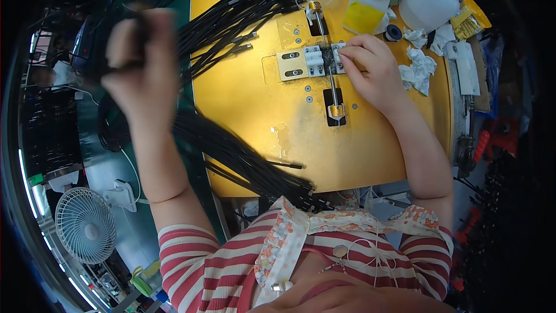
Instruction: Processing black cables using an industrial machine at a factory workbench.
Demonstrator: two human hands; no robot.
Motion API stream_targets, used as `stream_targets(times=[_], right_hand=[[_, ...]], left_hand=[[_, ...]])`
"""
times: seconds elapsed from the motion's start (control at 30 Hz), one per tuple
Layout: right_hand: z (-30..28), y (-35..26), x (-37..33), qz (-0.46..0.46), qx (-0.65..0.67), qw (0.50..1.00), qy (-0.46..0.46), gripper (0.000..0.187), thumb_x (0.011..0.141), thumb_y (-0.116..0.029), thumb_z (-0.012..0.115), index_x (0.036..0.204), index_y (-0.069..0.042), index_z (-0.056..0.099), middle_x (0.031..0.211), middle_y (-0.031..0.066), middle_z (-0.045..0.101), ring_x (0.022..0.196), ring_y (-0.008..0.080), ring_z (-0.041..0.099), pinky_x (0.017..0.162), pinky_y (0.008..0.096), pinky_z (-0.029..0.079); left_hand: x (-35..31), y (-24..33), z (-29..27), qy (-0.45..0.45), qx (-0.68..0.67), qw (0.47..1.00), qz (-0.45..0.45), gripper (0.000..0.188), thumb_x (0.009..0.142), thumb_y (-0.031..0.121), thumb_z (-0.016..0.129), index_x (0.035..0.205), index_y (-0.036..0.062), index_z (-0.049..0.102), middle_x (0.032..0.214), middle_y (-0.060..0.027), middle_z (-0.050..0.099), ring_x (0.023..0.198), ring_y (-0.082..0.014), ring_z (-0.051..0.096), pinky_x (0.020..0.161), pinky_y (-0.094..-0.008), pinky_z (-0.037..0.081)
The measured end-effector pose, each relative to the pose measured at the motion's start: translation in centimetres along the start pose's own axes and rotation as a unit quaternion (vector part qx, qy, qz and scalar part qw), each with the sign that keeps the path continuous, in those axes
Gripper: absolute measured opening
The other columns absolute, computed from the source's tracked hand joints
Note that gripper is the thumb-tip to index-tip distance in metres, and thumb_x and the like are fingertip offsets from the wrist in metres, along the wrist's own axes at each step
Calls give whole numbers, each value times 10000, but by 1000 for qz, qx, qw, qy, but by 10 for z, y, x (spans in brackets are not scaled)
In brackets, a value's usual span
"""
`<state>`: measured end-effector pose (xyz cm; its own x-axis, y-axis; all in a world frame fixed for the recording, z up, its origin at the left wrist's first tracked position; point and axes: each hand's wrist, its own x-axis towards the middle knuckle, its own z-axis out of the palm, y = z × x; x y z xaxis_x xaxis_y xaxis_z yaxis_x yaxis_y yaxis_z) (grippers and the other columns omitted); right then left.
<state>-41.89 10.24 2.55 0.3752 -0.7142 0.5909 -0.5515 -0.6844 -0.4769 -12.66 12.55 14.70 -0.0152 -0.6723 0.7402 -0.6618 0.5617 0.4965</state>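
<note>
My left hand [147, 52] is raised at the far left, smeared by motion. Something dark shows against its fingers, too blurred to name. My right hand [373, 69] has its fingertips pinched together at the right white block [337, 58] of a small fixture on the yellow plate [249, 133]. Whatever is between those fingertips is hidden. Left of it sits a matching white block [314, 61], beside a slotted metal plate [291, 65]. Two thin metal rods lead to brass-coloured nozzle ends, an upper one [314, 7] and a lower one [336, 110].
Black cables [243, 17] lie fanned across the plate's upper left; another bundle [249, 165] spreads at lower left. A metal-capped jar [368, 3], a white plastic bottle [428, 3] and crumpled tissues [421, 69] stand upper right. A white fan [87, 226] is at lower left.
</note>
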Motion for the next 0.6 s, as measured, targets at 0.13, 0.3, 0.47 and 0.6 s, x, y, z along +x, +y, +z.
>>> stream_targets(times=[0.13, 0.3, 0.47, 0.6], right_hand=[[-3, -15, 1, 68, 185, 980, 3, 182, 749, 17, 696, 924, -27, 668, 838, 70, 603, 740, 206, 605, 652, 304, 496], [-5, -29, 4, 4, 230, 973, -33, 321, 725, 54, 708, 1027, -38, 650, 854, 82, 614, 755, 213, 615, 636, 308, 493], [-1, -28, 3, -81, 204, 975, -19, 304, 691, 40, 712, 982, -32, 661, 880, 95, 628, 764, 259, 616, 646, 339, 493], [-5, -19, 3, -78, 173, 981, -41, 264, 703, 34, 700, 958, -24, 667, 899, 101, 635, 762, 263, 618, 636, 338, 487]], left_hand=[[-36, 14, 55, -225, 74, 945, 226, 281, 723, 18, 654, 1001, 49, 633, 739, -43, 540, 605, -144, 560, 484, -262, 437], [-60, -5, 85, -220, 82, 915, 330, 364, 711, 103, 645, 1068, 36, 628, 701, -2, 467, 592, -122, 524, 468, -247, 412], [-64, -5, 89, -277, 69, 927, 242, 512, 612, 53, 699, 1120, 13, 648, 786, -47, 551, 663, -164, 574, 530, -282, 467], [-66, -10, 87, -238, 33, 941, 239, 417, 674, 86, 648, 1076, -20, 617, 769, -53, 518, 634, -163, 564, 504, -267, 458]])
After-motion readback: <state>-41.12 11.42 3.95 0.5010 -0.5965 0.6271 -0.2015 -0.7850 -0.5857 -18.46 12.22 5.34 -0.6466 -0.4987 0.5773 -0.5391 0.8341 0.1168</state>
